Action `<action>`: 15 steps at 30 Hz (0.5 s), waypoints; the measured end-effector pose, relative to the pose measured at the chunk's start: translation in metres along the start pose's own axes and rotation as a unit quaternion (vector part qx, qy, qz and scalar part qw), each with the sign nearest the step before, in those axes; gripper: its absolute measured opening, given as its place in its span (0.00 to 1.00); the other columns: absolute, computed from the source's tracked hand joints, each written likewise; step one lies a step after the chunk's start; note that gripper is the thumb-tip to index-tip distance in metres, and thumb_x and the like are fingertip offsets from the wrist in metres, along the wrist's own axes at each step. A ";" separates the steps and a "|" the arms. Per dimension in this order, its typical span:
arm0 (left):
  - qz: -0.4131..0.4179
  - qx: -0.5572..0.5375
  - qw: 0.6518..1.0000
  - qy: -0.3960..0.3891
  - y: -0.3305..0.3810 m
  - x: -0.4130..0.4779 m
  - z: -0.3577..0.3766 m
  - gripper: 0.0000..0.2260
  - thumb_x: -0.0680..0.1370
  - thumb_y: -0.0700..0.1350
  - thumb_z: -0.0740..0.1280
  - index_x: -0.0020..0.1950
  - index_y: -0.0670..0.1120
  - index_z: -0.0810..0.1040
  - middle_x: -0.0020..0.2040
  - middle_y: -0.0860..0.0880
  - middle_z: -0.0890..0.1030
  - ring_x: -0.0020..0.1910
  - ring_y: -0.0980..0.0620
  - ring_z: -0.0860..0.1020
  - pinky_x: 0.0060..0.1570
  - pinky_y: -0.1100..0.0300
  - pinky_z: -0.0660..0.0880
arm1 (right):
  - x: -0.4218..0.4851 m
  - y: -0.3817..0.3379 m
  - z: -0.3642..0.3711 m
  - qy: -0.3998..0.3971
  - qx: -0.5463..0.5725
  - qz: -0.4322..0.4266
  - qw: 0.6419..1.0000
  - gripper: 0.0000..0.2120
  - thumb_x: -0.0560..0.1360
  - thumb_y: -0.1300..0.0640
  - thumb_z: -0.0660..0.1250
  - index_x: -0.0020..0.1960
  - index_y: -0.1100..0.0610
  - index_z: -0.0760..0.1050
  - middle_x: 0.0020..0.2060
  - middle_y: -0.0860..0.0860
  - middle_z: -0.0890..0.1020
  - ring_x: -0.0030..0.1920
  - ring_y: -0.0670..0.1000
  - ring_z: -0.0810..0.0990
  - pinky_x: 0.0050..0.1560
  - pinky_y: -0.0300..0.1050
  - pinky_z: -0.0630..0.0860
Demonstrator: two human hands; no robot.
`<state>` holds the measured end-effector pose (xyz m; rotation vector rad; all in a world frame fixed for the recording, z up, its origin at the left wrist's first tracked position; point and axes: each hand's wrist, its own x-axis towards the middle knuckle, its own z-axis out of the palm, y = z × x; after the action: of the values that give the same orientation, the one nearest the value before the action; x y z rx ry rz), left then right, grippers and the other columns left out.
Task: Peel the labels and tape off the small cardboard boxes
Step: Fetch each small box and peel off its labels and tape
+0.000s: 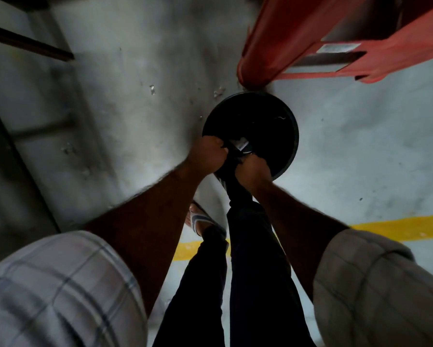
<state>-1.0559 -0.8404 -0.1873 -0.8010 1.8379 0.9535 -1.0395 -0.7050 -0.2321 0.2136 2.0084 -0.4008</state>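
Note:
No cardboard box is in view. I look straight down at a round black bin point(273, 116) standing on the concrete floor. My left hand point(210, 156) and my right hand point(253, 169) are side by side at the bin's near rim. The fingers of both hands are curled round the dark bag material point(234, 156) that bunches up between them. A small pale scrap point(241, 144), perhaps peeled label or tape, shows just inside the bin beyond my fingers. The frame is dark and blurred, so finer detail is hidden.
A red plastic chair point(335, 41) stands right behind the bin, its leg touching the far rim. A yellow line point(398, 227) crosses the grey floor near my sandalled foot point(200, 219). Dark metal framing point(22, 42) runs along the left.

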 end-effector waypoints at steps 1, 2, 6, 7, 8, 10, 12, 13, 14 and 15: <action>0.002 -0.003 1.000 0.003 -0.001 0.002 0.000 0.15 0.81 0.40 0.64 0.66 0.37 0.78 0.64 0.38 0.80 0.64 0.40 0.77 0.64 0.50 0.74 | 0.000 -0.001 0.004 -0.005 0.002 -0.002 1.000 0.14 0.77 0.58 0.62 0.59 0.62 0.79 0.55 0.62 0.82 0.59 0.64 0.79 0.59 0.53 0.75; 0.004 -0.007 1.000 0.005 -0.003 0.005 0.000 0.15 0.81 0.40 0.64 0.65 0.37 0.78 0.63 0.38 0.80 0.64 0.40 0.78 0.64 0.50 0.75 | 0.001 -0.001 0.008 -0.009 0.003 -0.009 1.000 0.14 0.77 0.58 0.61 0.60 0.61 0.79 0.56 0.62 0.82 0.60 0.64 0.79 0.59 0.53 0.75; 0.009 -0.008 1.000 0.005 -0.012 0.009 0.004 0.14 0.81 0.39 0.64 0.64 0.35 0.78 0.62 0.36 0.80 0.63 0.39 0.78 0.62 0.49 0.75 | 0.003 0.001 0.022 0.014 0.008 -0.032 0.999 0.17 0.76 0.59 0.61 0.64 0.56 0.75 0.56 0.60 0.82 0.59 0.63 0.79 0.59 0.53 0.75; 0.008 -0.006 1.000 0.004 -0.015 0.008 0.005 0.14 0.81 0.40 0.64 0.64 0.36 0.78 0.62 0.37 0.80 0.63 0.39 0.78 0.63 0.50 0.75 | 0.003 0.002 0.024 0.016 0.004 -0.038 0.999 0.16 0.76 0.59 0.61 0.63 0.57 0.76 0.55 0.60 0.82 0.59 0.62 0.80 0.58 0.52 0.75; 0.005 -0.003 1.000 0.003 -0.019 0.007 0.007 0.14 0.81 0.40 0.64 0.65 0.36 0.78 0.63 0.37 0.80 0.63 0.39 0.78 0.63 0.50 0.75 | 0.000 0.004 0.026 0.014 -0.002 -0.043 0.999 0.15 0.77 0.59 0.61 0.61 0.58 0.78 0.55 0.59 0.83 0.59 0.61 0.80 0.57 0.51 0.75; 0.003 0.006 1.000 0.001 -0.026 0.003 0.009 0.14 0.81 0.41 0.64 0.65 0.37 0.79 0.62 0.38 0.80 0.63 0.40 0.78 0.63 0.51 0.75 | -0.008 0.006 0.029 0.010 -0.014 -0.048 0.999 0.13 0.79 0.59 0.60 0.58 0.60 0.79 0.55 0.60 0.83 0.58 0.61 0.80 0.56 0.49 0.75; 0.002 0.017 1.000 0.002 -0.031 -0.004 0.009 0.14 0.81 0.40 0.64 0.64 0.37 0.79 0.62 0.39 0.81 0.62 0.40 0.78 0.63 0.51 0.75 | -0.017 0.008 0.031 0.011 -0.011 -0.049 0.999 0.12 0.79 0.59 0.60 0.56 0.61 0.80 0.55 0.61 0.83 0.58 0.62 0.80 0.55 0.49 0.75; 0.002 0.026 1.000 0.002 -0.030 -0.010 0.007 0.14 0.81 0.40 0.64 0.64 0.38 0.79 0.62 0.39 0.81 0.62 0.41 0.78 0.63 0.51 0.75 | -0.023 0.008 0.029 0.013 -0.006 -0.052 0.999 0.12 0.79 0.59 0.60 0.56 0.61 0.80 0.54 0.61 0.83 0.58 0.62 0.80 0.55 0.50 0.76; 0.003 0.035 0.999 0.001 -0.027 -0.017 0.004 0.14 0.81 0.41 0.63 0.64 0.38 0.79 0.62 0.39 0.81 0.62 0.41 0.78 0.63 0.51 0.75 | -0.029 0.008 0.025 0.018 -0.001 -0.056 0.998 0.12 0.79 0.59 0.60 0.56 0.60 0.80 0.54 0.61 0.83 0.58 0.62 0.80 0.55 0.49 0.76; 0.005 0.045 0.999 0.003 -0.022 -0.024 0.001 0.14 0.81 0.41 0.63 0.64 0.38 0.79 0.62 0.39 0.81 0.62 0.41 0.78 0.63 0.51 0.75 | -0.035 0.006 0.019 0.023 0.003 -0.060 0.998 0.12 0.79 0.59 0.60 0.56 0.61 0.80 0.54 0.61 0.83 0.58 0.62 0.80 0.55 0.49 0.76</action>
<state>-1.0276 -0.8474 -0.1717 -0.7407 1.8782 0.8685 -1.0055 -0.7059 -0.2101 0.1068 2.0725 -0.4812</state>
